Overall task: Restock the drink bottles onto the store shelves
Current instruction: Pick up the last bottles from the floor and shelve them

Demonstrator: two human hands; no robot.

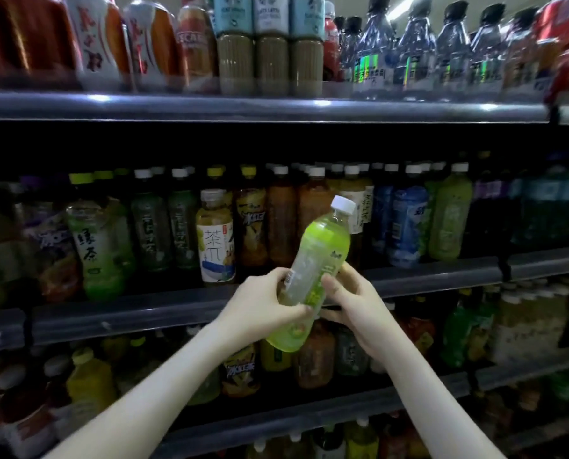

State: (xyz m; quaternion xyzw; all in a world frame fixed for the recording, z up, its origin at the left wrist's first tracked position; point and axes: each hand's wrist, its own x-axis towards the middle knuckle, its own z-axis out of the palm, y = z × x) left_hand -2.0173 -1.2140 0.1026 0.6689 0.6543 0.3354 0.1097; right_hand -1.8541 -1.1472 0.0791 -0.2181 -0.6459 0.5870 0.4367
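A dim store aisle, with dark metal shelves and smooth, glossy rails, all packed with plastic drink bottles. Just in front of the middle shelf's rail (pixel 144 313), a green bottle (pixel 313 260) of clear plastic with a round white cap (pixel 342 204) tilts cap-up. The fingers of the left hand (pixel 266 303) and right hand (pixel 349 299) curl round its lower body, holding it.

Both hands hold one green drink bottle (pixel 313 270) in front of the middle shelf (pixel 425 276). Bottle tilted, white cap (pixel 342 205) up and to the right. Left hand (pixel 266 301) grips its lower body; right hand (pixel 351 301) grips the opposite side. Middle shelf carries a row of tea bottles; clear water bottles (pixel 442 51) stand on the top shelf (pixel 243 106).
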